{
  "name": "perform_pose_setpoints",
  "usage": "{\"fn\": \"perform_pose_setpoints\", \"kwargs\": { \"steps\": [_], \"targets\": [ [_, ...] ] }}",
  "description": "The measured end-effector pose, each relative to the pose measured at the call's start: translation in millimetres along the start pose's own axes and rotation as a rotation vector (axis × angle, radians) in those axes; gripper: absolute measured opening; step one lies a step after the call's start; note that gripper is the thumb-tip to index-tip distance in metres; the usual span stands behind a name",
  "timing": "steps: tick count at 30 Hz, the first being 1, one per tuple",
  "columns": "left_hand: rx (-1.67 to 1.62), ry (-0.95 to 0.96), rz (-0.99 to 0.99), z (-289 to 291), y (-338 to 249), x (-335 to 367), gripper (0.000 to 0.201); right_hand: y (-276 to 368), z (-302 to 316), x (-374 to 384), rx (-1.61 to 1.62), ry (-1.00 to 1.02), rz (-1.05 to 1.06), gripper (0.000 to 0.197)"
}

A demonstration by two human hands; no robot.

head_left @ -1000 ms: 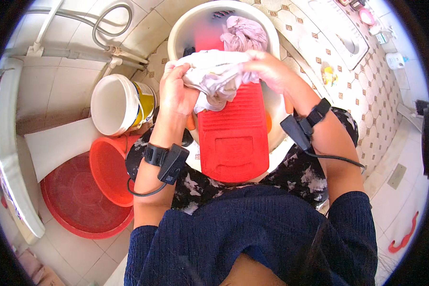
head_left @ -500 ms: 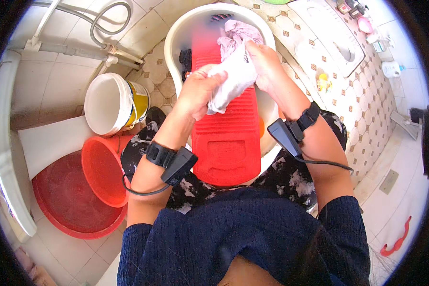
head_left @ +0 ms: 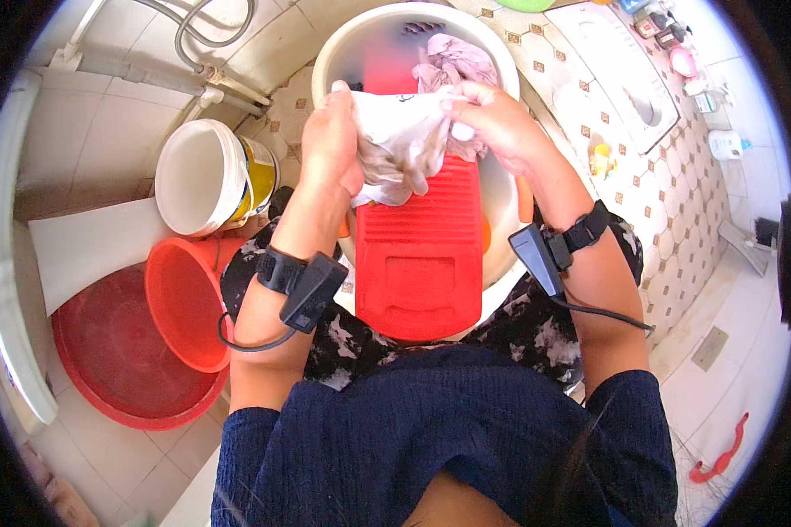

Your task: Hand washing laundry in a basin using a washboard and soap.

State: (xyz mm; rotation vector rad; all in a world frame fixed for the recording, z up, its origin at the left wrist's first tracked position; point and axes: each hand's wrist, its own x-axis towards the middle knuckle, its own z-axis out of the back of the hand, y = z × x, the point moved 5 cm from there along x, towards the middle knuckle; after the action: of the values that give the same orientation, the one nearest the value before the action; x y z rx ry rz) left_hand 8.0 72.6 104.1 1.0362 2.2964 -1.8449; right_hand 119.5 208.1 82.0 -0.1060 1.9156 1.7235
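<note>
A wet white cloth (head_left: 391,132) with greyish patches and a small dark mark is stretched between my two hands. My left hand (head_left: 330,145) grips its left edge, thumb up. My right hand (head_left: 501,132) pinches its upper right part. The cloth hangs above a red ribbed washboard (head_left: 419,290), whose near end rests toward my lap. The board slopes into a white tub (head_left: 327,66) between my knees. A crumpled pale pink garment (head_left: 457,63) lies at the tub's far right, partly behind my right hand. Cloudy water shows at the far end.
On the left stand a white and yellow bucket (head_left: 193,180), an orange-red bucket (head_left: 187,303) and a wide red basin (head_left: 105,373). Pipes (head_left: 237,88) run along the left wall. A squat toilet (head_left: 620,79) lies at the far right, with several bottles (head_left: 668,33) beside it.
My left hand has moved left and slightly up, turning upright. The white cloth, bunched before, is now spread wider between both hands. My right hand has shifted a little right and down.
</note>
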Motion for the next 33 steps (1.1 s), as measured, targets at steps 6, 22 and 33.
{"fn": "perform_pose_setpoints", "kwargs": {
  "steps": [6, 22, 33],
  "targets": [
    [-0.092, 0.179, 0.068, -5, 26, 10, 0.023, 12, -27, 14, 0.653, -0.26, 0.332, 0.017],
    [0.117, -0.102, 0.068, 1, 30, 6, 0.037, 34, -93, -26, -0.582, -0.447, 0.795, 0.02],
    [-0.051, -0.098, 0.172, 5, 47, 6, 0.03, 33, -95, -34, -0.582, -0.471, 0.759, 0.027]
  ]
}}
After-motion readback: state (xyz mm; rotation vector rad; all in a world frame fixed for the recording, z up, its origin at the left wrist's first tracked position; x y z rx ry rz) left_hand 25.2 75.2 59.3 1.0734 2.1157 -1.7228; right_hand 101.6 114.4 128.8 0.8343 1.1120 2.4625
